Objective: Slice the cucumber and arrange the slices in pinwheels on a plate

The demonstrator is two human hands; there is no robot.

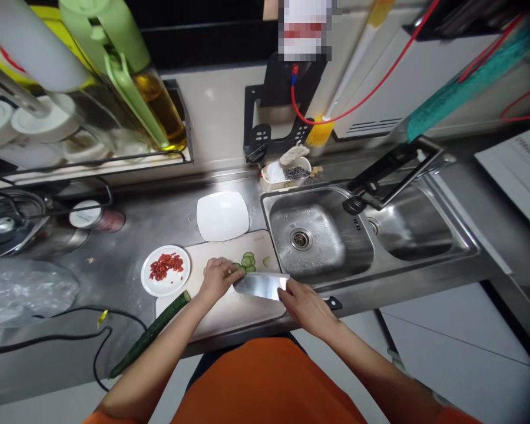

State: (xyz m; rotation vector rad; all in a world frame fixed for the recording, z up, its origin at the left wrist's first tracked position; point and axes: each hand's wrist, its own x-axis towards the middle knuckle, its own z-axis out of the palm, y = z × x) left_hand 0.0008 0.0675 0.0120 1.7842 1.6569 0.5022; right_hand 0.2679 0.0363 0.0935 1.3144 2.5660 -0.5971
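On the pale cutting board [229, 309] lie several green cucumber slices [248, 261]. My left hand [219, 275] is closed at their left side, fingertips pinched against the slices and close to the blade's tip. A broad kitchen knife [258, 285] is in my right hand [308, 304], its blade flat and pointing left beside the slices. The black handle end sticks out past that hand. A longer piece of cucumber [152, 333] lies slanted, partly on the board, beside my left forearm.
A white plate of chopped red pieces [179, 284] stands left of the board, a bare white square dish [223, 215] behind it. To the right is a double steel sink [322, 259] with a faucet [371, 182]. Black cables [70, 336] and a plastic bag [26, 291] lie left.
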